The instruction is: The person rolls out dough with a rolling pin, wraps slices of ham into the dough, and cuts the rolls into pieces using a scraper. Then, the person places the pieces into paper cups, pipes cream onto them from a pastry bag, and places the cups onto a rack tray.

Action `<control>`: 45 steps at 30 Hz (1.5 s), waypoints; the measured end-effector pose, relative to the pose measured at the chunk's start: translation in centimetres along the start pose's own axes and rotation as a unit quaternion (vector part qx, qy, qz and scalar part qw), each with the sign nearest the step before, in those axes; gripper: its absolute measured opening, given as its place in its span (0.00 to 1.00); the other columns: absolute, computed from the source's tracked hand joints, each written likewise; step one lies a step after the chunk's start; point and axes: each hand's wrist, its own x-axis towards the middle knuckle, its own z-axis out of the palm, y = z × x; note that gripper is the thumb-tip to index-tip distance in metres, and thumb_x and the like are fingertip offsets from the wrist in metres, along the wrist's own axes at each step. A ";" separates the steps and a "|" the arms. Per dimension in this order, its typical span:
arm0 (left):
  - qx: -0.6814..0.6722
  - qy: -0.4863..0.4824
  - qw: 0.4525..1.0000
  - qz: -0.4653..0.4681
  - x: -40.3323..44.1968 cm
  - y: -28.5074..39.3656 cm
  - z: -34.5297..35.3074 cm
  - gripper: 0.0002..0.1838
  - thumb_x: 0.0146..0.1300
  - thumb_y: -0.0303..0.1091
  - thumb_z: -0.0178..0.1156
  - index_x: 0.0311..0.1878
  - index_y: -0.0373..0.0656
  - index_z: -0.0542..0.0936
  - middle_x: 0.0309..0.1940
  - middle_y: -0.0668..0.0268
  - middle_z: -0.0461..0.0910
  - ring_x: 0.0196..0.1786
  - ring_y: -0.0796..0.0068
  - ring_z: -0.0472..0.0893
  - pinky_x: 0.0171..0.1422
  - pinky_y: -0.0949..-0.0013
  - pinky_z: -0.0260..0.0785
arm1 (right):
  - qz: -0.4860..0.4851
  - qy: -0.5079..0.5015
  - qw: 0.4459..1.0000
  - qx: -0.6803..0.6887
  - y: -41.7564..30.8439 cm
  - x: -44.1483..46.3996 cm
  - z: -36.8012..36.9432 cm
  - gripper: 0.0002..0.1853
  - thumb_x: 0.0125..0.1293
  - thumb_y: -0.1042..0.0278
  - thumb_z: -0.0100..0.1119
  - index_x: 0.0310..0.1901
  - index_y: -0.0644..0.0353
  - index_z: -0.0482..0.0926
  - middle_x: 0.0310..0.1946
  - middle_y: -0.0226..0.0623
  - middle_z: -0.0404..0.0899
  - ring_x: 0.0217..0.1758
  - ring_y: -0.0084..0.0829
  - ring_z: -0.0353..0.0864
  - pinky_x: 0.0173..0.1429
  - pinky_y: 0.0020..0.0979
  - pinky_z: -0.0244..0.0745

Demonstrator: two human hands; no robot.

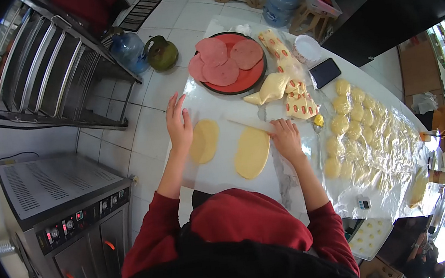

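Two flat ovals of rolled-out dough lie on the white table in front of me: a left dough piece (204, 141) and a right dough piece (252, 152). My left hand (180, 124) is raised beside the left piece, its fingers stretched out and holding nothing. At the upper edge of the right piece lies a pale rolling pin (248, 124), slanting down to the right. The fingers of my right hand (286, 137) are curled over its right end. Beyond the dough, a red plate (249, 75) with a black rim carries several round pink meat slices (220, 73).
Behind my right hand lie a piping bag (270, 88), printed wrappers (299, 102) and a phone (326, 73). Dough balls (353, 118) under plastic film cover the right side. A timer (364, 202) sits near the edge. An oven (71, 211) and a metal rack (55, 64) stand left.
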 end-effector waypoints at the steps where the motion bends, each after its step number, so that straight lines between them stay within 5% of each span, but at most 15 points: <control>1: 0.014 0.001 1.000 0.014 -0.3 0.6 -1.3 0.20 0.63 0.35 0.42 0.58 0.41 0.67 0.61 0.56 0.61 0.65 0.51 0.57 0.67 0.47 0.41 | -0.007 0.006 1.000 0.000 -0.4 0.2 -0.3 0.20 0.51 0.61 0.59 0.46 0.56 0.71 0.40 0.31 0.73 0.44 0.33 0.71 0.45 0.35 0.64; 6: 0.123 -0.049 0.989 0.069 -2.9 2.5 -3.1 0.24 0.62 0.34 0.41 0.63 0.43 0.60 0.65 0.57 0.55 0.68 0.53 0.51 0.68 0.46 0.34 | -0.132 0.092 0.986 0.047 -6.7 1.2 -0.7 0.21 0.50 0.61 0.60 0.47 0.57 0.73 0.35 0.31 0.74 0.38 0.32 0.73 0.42 0.32 0.65; 12: 0.234 -0.156 0.959 0.030 -3.5 -1.3 0.8 0.30 0.64 0.45 0.38 0.68 0.47 0.49 0.68 0.59 0.46 0.70 0.54 0.44 0.67 0.41 0.25 | -0.125 0.091 0.987 -0.039 -10.8 3.1 3.3 0.28 0.53 0.50 0.56 0.53 0.56 0.70 0.39 0.30 0.71 0.42 0.29 0.68 0.45 0.34 0.62; 16: 0.308 -0.085 0.948 0.015 1.4 -2.0 3.3 0.30 0.65 0.47 0.36 0.68 0.50 0.48 0.69 0.58 0.42 0.71 0.54 0.41 0.67 0.40 0.25 | -0.049 0.145 0.986 -0.059 -9.1 7.5 2.9 0.22 0.53 0.46 0.56 0.44 0.52 0.74 0.37 0.32 0.72 0.39 0.28 0.71 0.44 0.34 0.62; 19: 0.304 -0.030 0.952 -0.020 4.8 -2.7 5.5 0.29 0.66 0.48 0.34 0.69 0.52 0.46 0.69 0.57 0.39 0.71 0.55 0.40 0.67 0.39 0.26 | 0.021 0.059 0.995 0.077 -7.2 10.1 3.4 0.20 0.55 0.46 0.55 0.39 0.54 0.72 0.30 0.34 0.74 0.32 0.34 0.75 0.43 0.36 0.64; 22: 0.285 0.016 0.957 -0.056 6.9 -2.5 6.9 0.30 0.66 0.49 0.33 0.69 0.53 0.44 0.69 0.57 0.37 0.71 0.55 0.39 0.66 0.38 0.26 | -0.028 0.140 0.987 0.068 -7.7 10.0 3.8 0.22 0.55 0.44 0.54 0.33 0.58 0.71 0.22 0.34 0.75 0.26 0.37 0.76 0.38 0.37 0.66; 24: 0.287 0.036 0.955 -0.066 7.5 -2.4 7.5 0.30 0.66 0.49 0.33 0.69 0.53 0.43 0.69 0.56 0.37 0.71 0.55 0.39 0.66 0.38 0.25 | -0.065 0.063 0.995 0.028 -8.6 9.3 3.8 0.22 0.55 0.45 0.53 0.33 0.59 0.72 0.22 0.35 0.76 0.28 0.38 0.77 0.36 0.38 0.69; 29: 0.260 0.013 0.965 -0.018 7.3 -1.3 6.0 0.28 0.66 0.48 0.35 0.68 0.52 0.50 0.69 0.56 0.38 0.71 0.54 0.40 0.64 0.34 0.25 | -0.061 -0.071 0.995 0.033 -8.4 9.6 2.4 0.21 0.56 0.44 0.52 0.38 0.56 0.72 0.26 0.39 0.76 0.29 0.42 0.78 0.29 0.39 0.69; 36: 0.339 -0.136 0.931 0.028 -0.9 0.1 1.9 0.28 0.64 0.48 0.40 0.66 0.51 0.54 0.69 0.64 0.44 0.71 0.58 0.44 0.64 0.33 0.24 | -0.135 -0.023 0.989 0.052 -11.6 1.5 4.2 0.25 0.54 0.45 0.53 0.42 0.60 0.71 0.32 0.37 0.74 0.34 0.36 0.76 0.38 0.34 0.69; 40: 0.305 -0.206 0.930 0.020 -6.7 0.0 -1.6 0.30 0.63 0.48 0.42 0.67 0.51 0.54 0.68 0.66 0.49 0.71 0.59 0.45 0.65 0.37 0.24 | -0.140 -0.015 0.990 -0.012 -13.8 -2.2 3.2 0.30 0.52 0.46 0.56 0.52 0.59 0.67 0.43 0.35 0.70 0.48 0.32 0.68 0.51 0.33 0.61; 41: 0.295 -0.221 0.929 0.032 -8.2 0.0 -2.5 0.30 0.63 0.48 0.42 0.67 0.50 0.54 0.68 0.66 0.49 0.71 0.59 0.45 0.66 0.37 0.24 | -0.140 0.001 0.990 0.006 -14.5 -3.3 3.0 0.29 0.53 0.53 0.57 0.55 0.57 0.66 0.45 0.33 0.69 0.48 0.30 0.67 0.54 0.33 0.59; 45: 0.272 -0.295 0.914 0.059 -11.7 0.7 -5.6 0.30 0.62 0.47 0.42 0.67 0.50 0.54 0.68 0.63 0.49 0.70 0.58 0.45 0.66 0.38 0.23 | -0.146 -0.026 0.985 0.091 -13.7 -5.8 4.7 0.24 0.51 0.69 0.59 0.52 0.50 0.71 0.42 0.31 0.72 0.45 0.31 0.71 0.47 0.31 0.65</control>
